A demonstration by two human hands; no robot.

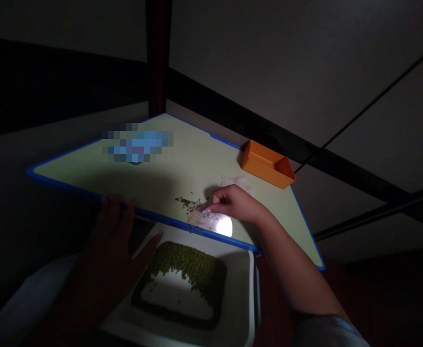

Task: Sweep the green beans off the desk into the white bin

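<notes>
My right hand (pixel 231 202) is over the near part of a pale yellow board (pixel 193 159) with a blue rim. Its fingers are curled and pinched together, and whatever they hold is hidden. Just left of the fingertips lie scattered small green beans (pixel 188 203). Below them is a pink-patterned patch (pixel 211 220) with a glaring white spot of light. In deep shadow, my left hand (pixel 112 236) has its fingers stretched at the board's near edge, thumb apart. Under that edge stands a white tub (pixel 245 289), with many green beans (pixel 186 258) spread on its bottom.
An orange open box (pixel 269 164) sits at the board's far right edge. A blurred blue thing (pixel 139 144) lies at the far left of the board. Behind are a wall (pixel 269 62) and a dark red post (pixel 157 58). The room is dim.
</notes>
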